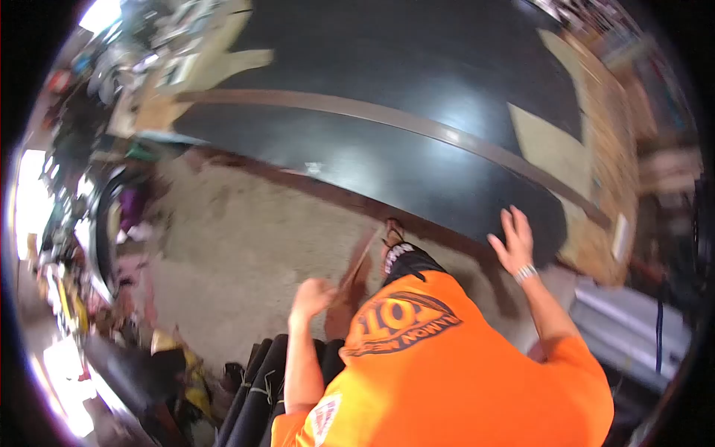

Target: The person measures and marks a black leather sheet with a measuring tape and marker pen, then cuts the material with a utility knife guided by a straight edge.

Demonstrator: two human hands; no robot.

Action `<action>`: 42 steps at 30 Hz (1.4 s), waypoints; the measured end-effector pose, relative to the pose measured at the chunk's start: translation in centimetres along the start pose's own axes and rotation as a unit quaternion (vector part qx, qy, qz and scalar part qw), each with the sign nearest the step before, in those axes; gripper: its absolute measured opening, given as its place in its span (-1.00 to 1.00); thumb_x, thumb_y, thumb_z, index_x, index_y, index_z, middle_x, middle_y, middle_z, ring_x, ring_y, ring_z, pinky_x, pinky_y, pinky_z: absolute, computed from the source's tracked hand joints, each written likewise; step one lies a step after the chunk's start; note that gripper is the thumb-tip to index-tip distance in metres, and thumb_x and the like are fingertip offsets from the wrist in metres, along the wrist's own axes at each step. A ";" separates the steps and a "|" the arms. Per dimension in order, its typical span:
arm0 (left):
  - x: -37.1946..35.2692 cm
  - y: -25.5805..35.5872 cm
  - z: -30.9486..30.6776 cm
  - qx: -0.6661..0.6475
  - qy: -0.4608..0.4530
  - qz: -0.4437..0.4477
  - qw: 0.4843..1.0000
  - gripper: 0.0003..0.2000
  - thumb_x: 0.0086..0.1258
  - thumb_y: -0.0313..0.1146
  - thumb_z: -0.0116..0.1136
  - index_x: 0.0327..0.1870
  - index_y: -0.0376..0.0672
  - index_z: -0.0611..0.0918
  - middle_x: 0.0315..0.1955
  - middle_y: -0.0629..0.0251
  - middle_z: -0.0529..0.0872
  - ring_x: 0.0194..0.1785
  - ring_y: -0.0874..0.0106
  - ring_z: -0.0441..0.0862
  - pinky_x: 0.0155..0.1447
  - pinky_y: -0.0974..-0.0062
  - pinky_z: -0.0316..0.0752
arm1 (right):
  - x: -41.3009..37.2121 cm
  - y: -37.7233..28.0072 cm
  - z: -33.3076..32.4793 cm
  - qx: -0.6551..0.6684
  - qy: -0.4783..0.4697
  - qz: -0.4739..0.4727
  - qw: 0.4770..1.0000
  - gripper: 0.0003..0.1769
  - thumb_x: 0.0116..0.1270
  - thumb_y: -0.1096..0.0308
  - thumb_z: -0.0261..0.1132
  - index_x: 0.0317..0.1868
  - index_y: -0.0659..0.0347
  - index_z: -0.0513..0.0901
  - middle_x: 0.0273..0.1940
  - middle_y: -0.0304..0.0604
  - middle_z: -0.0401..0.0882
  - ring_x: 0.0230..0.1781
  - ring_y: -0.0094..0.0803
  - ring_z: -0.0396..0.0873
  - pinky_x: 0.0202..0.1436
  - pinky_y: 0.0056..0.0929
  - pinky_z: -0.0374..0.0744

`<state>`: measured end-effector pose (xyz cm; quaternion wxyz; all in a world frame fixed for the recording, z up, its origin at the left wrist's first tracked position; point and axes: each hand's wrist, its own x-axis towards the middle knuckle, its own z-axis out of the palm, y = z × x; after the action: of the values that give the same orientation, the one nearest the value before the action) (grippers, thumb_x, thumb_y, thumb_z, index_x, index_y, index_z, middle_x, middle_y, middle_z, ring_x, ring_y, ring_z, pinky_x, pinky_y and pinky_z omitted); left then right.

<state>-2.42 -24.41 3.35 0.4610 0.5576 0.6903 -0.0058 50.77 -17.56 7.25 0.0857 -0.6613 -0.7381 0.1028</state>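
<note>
Black sheet material [357, 160] covers much of a large work table, and a long flat metal bar [387, 115] lies across it. At the sheet's near right edge is my right hand [514, 242], its fingers spread, with a metal watch band on the wrist; nothing shows in it. My left hand [313, 296] hangs over the floor, away from the table. It is blurred, and its fingers cannot be made out. Pale angular patches [551, 149] show beside the black material at the right.
Dark rolls [257, 391] stand close by my left arm. Cluttered goods [104, 208] line the left side. Grey boxes or panels [633, 328] are at the lower right. Concrete floor [231, 231] runs below the table's near edge.
</note>
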 end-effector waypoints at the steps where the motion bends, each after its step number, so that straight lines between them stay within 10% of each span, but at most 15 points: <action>1: 0.2 2.4 -1.7 -0.036 -0.013 0.032 0.999 -0.77 0.27 -0.28 0.33 -0.18 -0.24 0.78 -0.31 -0.05 0.80 -0.14 0.00 0.78 -0.02 0.12 0.64 | -0.3 0.6 0.6 -0.007 0.001 0.000 1.000 -0.21 0.39 0.07 0.39 0.53 0.22 0.39 0.57 0.22 0.22 0.58 0.18 0.18 0.60 0.02 0.20; 7: 3.3 13.5 -10.1 -0.203 -0.016 0.185 0.962 -0.75 0.35 -0.50 0.25 0.03 -0.29 0.71 -0.26 0.04 0.81 -0.14 0.21 0.81 -0.02 0.31 0.65 | -0.5 1.6 1.7 0.024 -0.019 0.044 0.999 -0.21 0.43 0.19 0.36 0.58 0.26 0.32 0.63 0.19 0.10 0.63 0.22 0.09 0.64 0.06 0.12; 14: 7.2 15.2 -17.2 -0.192 -0.058 0.260 0.944 -0.78 0.40 -0.49 0.19 0.00 -0.31 0.70 -0.29 0.10 0.79 -0.18 0.20 0.76 -0.02 0.30 0.60 | 6.9 -1.6 4.1 0.054 0.051 0.104 0.992 -0.61 0.52 0.30 0.26 0.19 0.42 0.67 0.45 0.23 0.41 0.44 0.14 0.37 0.52 -0.01 0.33; 16: 8.7 15.1 -18.8 -0.178 -0.053 0.288 0.940 -0.78 0.38 -0.47 0.18 -0.01 -0.27 0.71 -0.30 0.09 0.79 -0.15 0.17 0.78 0.02 0.25 0.60 | 15.8 -11.5 2.5 0.174 0.033 0.036 0.983 -0.69 0.52 0.34 0.24 0.08 0.41 0.71 0.23 0.11 0.64 0.28 0.05 0.56 0.43 -0.12 0.44; 20: 11.1 16.8 -25.8 -0.196 -0.076 0.348 0.914 -0.80 0.45 -0.47 0.22 0.02 -0.30 0.71 -0.22 0.08 0.82 -0.12 0.22 0.79 0.01 0.32 0.64 | 27.3 -27.3 1.6 0.587 -0.224 -0.078 0.774 -0.51 0.68 0.14 0.11 0.31 0.40 0.59 0.21 -0.01 0.70 0.25 -0.26 0.63 0.36 -0.32 0.50; 23: 12.8 16.1 -33.1 -0.269 -0.075 0.331 0.901 -0.78 0.45 -0.46 0.27 0.05 -0.29 0.72 -0.23 0.11 0.83 -0.19 0.43 0.79 -0.09 0.39 0.66 | 31.4 -33.1 2.1 0.619 -0.318 -0.135 0.706 -0.47 0.66 0.09 0.14 0.34 0.39 0.56 -0.01 -0.07 0.73 0.06 -0.35 0.68 0.22 -0.32 0.58; 33: 29.3 -10.4 -62.7 -0.100 0.307 0.109 0.940 -0.82 0.36 -0.36 0.35 -0.12 -0.24 0.79 -0.38 0.09 0.82 -0.31 0.38 0.77 -0.15 0.34 0.65 | 36.9 -47.0 -0.1 0.570 -0.289 0.049 0.768 -0.60 0.49 0.44 0.32 0.27 0.40 0.59 -0.35 -0.21 0.68 -0.42 -0.55 0.60 -0.29 -0.55 0.58; 38: 45.6 -24.0 -75.0 -0.044 0.564 0.014 0.825 -0.67 0.41 -0.17 0.26 -0.02 -0.25 0.76 -0.16 -0.05 0.82 -0.02 0.00 0.78 0.09 0.09 0.65 | 35.6 -55.7 5.1 0.535 -0.250 0.180 0.787 -0.64 0.53 0.44 0.29 0.25 0.42 0.60 -0.34 -0.26 0.68 -0.37 -0.57 0.60 -0.24 -0.55 0.59; 42: 52.3 -28.7 -77.4 0.045 0.497 -0.075 0.863 -0.68 0.43 -0.08 0.21 -0.03 -0.10 0.79 -0.17 0.00 0.81 0.00 0.01 0.76 0.12 0.02 0.62 | 32.6 -59.3 8.2 0.476 -0.265 0.209 0.812 -0.71 0.55 0.46 0.27 0.20 0.37 0.64 -0.32 -0.29 0.67 -0.33 -0.58 0.59 -0.19 -0.51 0.60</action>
<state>-71.02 45.13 -0.27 0.0296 0.4529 0.8667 0.2068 -11.85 8.36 14.75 0.1672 -0.6233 -0.4348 0.6281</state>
